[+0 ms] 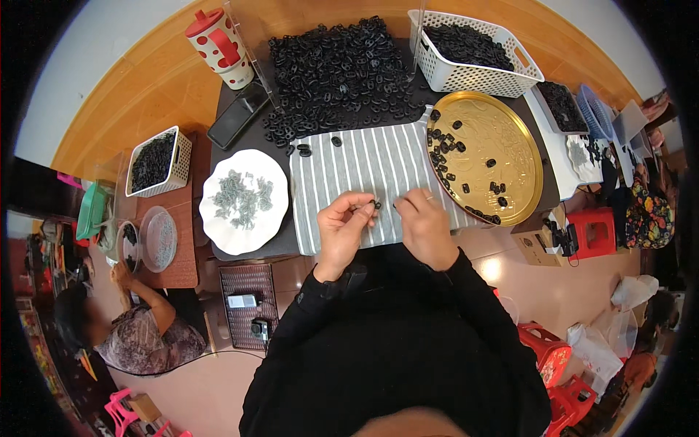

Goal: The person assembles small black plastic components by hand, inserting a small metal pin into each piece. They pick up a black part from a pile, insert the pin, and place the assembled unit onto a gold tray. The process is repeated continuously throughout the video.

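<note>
Between the thumb and fingers of my left hand [341,231] is a small black plastic piece [376,205] with holes in it. My right hand [428,231] is close by on the right, its fingers drawn together in a pinch; whatever they hold is too small to make out. Both hands are over a grey-and-white striped cloth [364,160]. A few loose black pieces [336,141] lie near the cloth's far edge. To the left, a white scalloped plate [218,229] carries small clear pieces [244,200]. On the right, a round gold tray [502,146] bears scattered black pieces.
A large heap of black pieces [338,73] covers the table's far side. Around it stand a white basket [473,79], a phone [239,115] and a red-dotted tumbler [220,51]. At far left, another person [145,328] works at a brown table [182,247].
</note>
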